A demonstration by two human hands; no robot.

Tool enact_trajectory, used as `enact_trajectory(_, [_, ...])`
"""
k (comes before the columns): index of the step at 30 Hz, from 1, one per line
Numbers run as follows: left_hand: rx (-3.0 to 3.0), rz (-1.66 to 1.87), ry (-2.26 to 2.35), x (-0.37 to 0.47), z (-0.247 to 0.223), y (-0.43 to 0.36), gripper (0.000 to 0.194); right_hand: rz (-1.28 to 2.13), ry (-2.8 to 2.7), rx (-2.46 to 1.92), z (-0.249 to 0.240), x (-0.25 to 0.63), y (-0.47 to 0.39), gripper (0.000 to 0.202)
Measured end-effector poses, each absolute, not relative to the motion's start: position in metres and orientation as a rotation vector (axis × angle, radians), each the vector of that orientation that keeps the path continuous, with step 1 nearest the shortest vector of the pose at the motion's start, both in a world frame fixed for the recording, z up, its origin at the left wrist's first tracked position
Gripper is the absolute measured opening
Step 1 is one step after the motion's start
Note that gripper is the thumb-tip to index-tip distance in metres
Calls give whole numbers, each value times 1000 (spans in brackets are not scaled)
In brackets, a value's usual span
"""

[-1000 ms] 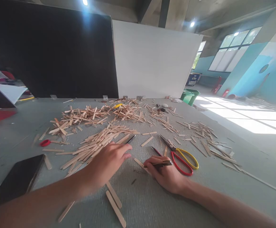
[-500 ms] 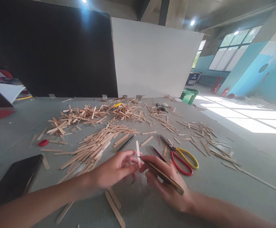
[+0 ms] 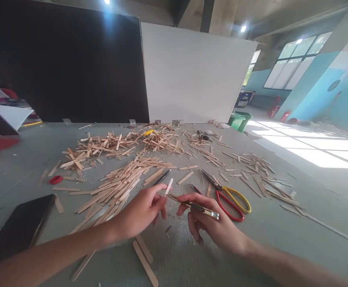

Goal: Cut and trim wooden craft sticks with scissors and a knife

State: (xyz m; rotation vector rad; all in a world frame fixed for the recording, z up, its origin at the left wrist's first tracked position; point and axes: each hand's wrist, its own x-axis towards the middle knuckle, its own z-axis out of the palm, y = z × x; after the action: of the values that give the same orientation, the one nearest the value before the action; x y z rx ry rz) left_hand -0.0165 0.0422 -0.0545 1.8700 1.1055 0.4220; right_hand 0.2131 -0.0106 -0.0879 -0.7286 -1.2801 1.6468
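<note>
Between the thumb and fingers of my left hand is a pale wooden craft stick, its rounded end pointing up and away. My right hand grips a slim metal utility knife. The knife's tip meets or nearly meets the stick close to my left fingertips; whether they touch I cannot tell. Scissors with one red and one yellow handle lie just beyond my right hand. A dark pen rests past my left hand, and another dark pen-like stick lies near my right fingers.
Heaps of craft sticks spread over the grey table. A black phone lies at the left, near a red ring. Upright black and white panels stand along the back. Two sticks lie near the front.
My right hand has turned the knife flatter and opened its lower fingers somewhat. The craft stick in my left hand has tilted to the right and shifted slightly left.
</note>
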Motion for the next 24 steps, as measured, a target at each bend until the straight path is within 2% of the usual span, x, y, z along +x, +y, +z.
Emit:
enact_trajectory(4, [2236, 417, 1210, -20, -53, 46, 46, 1689, -1213, -702, -89, 215, -11, 29])
enact_trajectory(10, [2474, 366, 1362, -21, -57, 52, 54, 1680, -1161, -813, -98, 215, -5, 33])
enact_trajectory(16, [2551, 268, 1415, -20, -61, 52, 55, 1399, -1457, -1069, -100, 209, -5, 22])
enact_trajectory(24, [2527, 191, 1434, -24, -61, 53, 62, 1419, -1469, -1100, -101, 208, -4, 21])
